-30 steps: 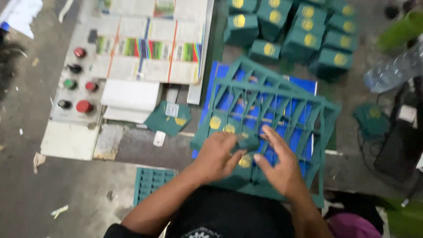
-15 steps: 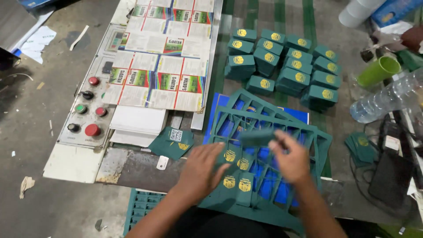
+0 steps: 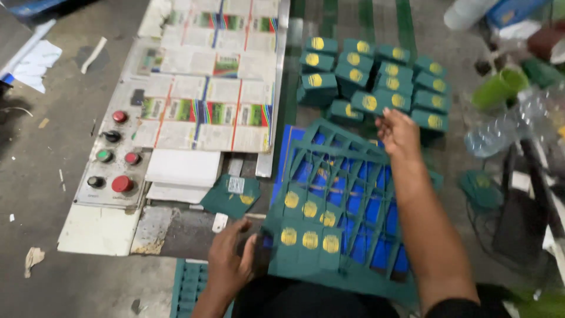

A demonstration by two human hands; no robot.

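Die-cut green card sheet (image 3: 329,235), over blue backing: left hand (image 3: 231,262) now grips its near-left edge, fingers closed on it. Right hand (image 3: 397,131) has left the sheet, fingers narrowed at the stacked green pieces (image 3: 376,76) beyond it; contents unclear. One more piece apparently transferred.

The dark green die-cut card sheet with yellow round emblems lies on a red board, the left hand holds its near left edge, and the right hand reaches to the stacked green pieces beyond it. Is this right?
Not quite: the board under the dark green die-cut card sheet is blue, not red, as the head view shows through the cut-out openings. The left hand does hold the near left edge, and the right hand does reach to the stacked green pieces.
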